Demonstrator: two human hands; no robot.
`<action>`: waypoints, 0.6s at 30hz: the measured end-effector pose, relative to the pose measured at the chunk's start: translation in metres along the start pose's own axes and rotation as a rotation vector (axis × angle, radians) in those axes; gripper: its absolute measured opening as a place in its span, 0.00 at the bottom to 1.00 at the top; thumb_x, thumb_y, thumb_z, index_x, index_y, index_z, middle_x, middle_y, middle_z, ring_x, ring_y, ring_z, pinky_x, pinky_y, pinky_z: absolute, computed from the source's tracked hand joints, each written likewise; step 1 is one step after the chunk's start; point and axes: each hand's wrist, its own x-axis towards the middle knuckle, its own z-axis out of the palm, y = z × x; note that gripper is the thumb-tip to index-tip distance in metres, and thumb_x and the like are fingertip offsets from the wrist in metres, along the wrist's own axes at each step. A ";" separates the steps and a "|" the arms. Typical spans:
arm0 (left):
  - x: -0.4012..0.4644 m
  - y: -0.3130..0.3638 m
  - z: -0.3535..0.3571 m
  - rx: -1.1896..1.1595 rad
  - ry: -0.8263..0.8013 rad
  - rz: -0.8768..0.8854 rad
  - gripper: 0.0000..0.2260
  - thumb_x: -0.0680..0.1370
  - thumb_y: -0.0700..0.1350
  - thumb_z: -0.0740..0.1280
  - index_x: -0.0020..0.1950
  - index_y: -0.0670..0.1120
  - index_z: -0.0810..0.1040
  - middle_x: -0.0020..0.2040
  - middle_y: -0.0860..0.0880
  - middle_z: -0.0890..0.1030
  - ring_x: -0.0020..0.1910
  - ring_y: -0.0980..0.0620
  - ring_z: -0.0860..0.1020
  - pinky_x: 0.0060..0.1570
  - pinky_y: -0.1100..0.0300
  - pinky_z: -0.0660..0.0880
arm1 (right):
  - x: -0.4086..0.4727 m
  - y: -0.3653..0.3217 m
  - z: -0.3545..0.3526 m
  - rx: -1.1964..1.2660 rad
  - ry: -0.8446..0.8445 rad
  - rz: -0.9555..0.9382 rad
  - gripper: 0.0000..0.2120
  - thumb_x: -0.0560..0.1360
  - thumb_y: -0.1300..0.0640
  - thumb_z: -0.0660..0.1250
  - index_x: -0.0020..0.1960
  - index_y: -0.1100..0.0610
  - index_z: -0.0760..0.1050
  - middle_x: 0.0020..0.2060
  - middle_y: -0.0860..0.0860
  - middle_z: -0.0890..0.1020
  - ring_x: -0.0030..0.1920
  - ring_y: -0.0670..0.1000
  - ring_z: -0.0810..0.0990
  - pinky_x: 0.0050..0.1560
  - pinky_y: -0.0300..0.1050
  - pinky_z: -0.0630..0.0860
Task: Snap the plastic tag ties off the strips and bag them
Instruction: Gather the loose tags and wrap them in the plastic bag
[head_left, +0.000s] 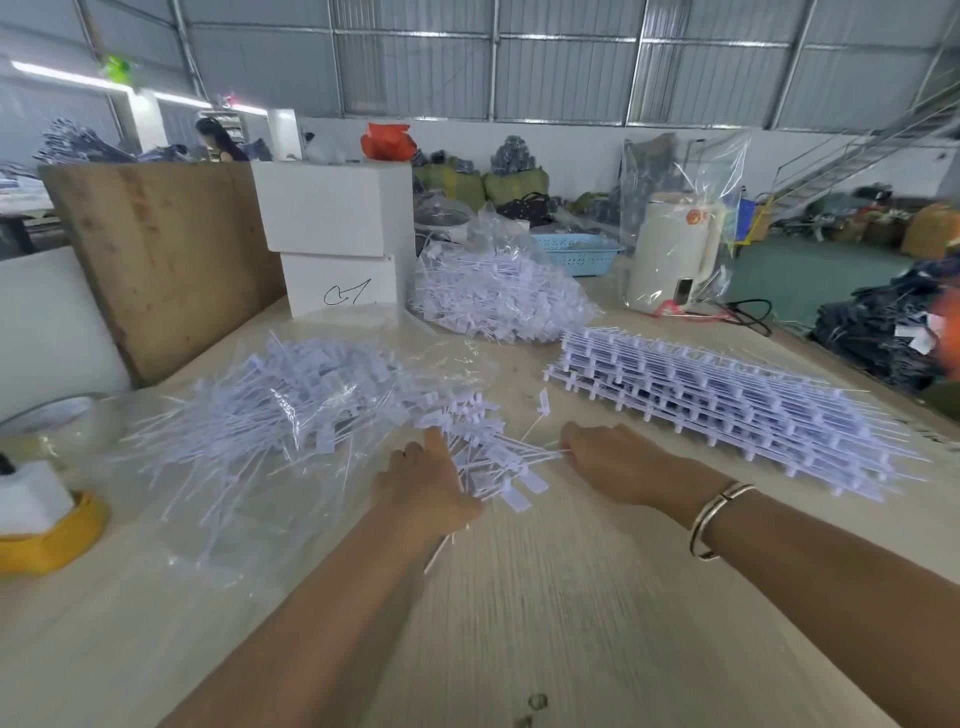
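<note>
A loose bunch of white tag ties (498, 457) lies at the table's middle between my hands. My left hand (423, 486) is closed on the bunch's left side. My right hand (608, 457) pinches the thin tails on its right side. Left of them, a clear plastic bag (280, 410) lies flat, filled with loose ties. A stack of uncut tie strips (727, 410) lies to the right. A second filled clear bag (498, 296) sits further back.
Two white boxes (337, 239) and a wooden board (166, 260) stand at the back left. A tape roll (57, 421) and a yellow dispenser (47, 525) sit at the left edge. A cream kettle (670, 254) and a blue basket (576, 252) are behind.
</note>
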 end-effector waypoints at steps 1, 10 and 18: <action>-0.002 -0.001 0.001 -0.049 0.007 0.003 0.36 0.72 0.57 0.68 0.71 0.44 0.53 0.64 0.43 0.68 0.64 0.44 0.66 0.59 0.51 0.68 | -0.004 0.002 -0.003 -0.012 0.021 0.002 0.06 0.81 0.57 0.50 0.48 0.53 0.64 0.33 0.48 0.72 0.32 0.49 0.68 0.31 0.42 0.59; -0.010 0.003 0.006 -0.186 -0.022 0.081 0.45 0.68 0.66 0.68 0.74 0.44 0.53 0.69 0.43 0.64 0.68 0.44 0.65 0.62 0.53 0.67 | -0.035 -0.002 -0.006 0.088 -0.089 0.020 0.09 0.81 0.58 0.51 0.51 0.52 0.69 0.43 0.52 0.78 0.40 0.52 0.75 0.45 0.48 0.71; -0.003 -0.004 -0.008 -0.411 -0.148 0.012 0.37 0.73 0.58 0.67 0.73 0.39 0.56 0.66 0.43 0.70 0.61 0.45 0.73 0.54 0.54 0.73 | -0.026 -0.019 -0.015 0.331 -0.218 0.164 0.16 0.78 0.52 0.56 0.33 0.56 0.63 0.29 0.49 0.65 0.29 0.47 0.63 0.32 0.40 0.61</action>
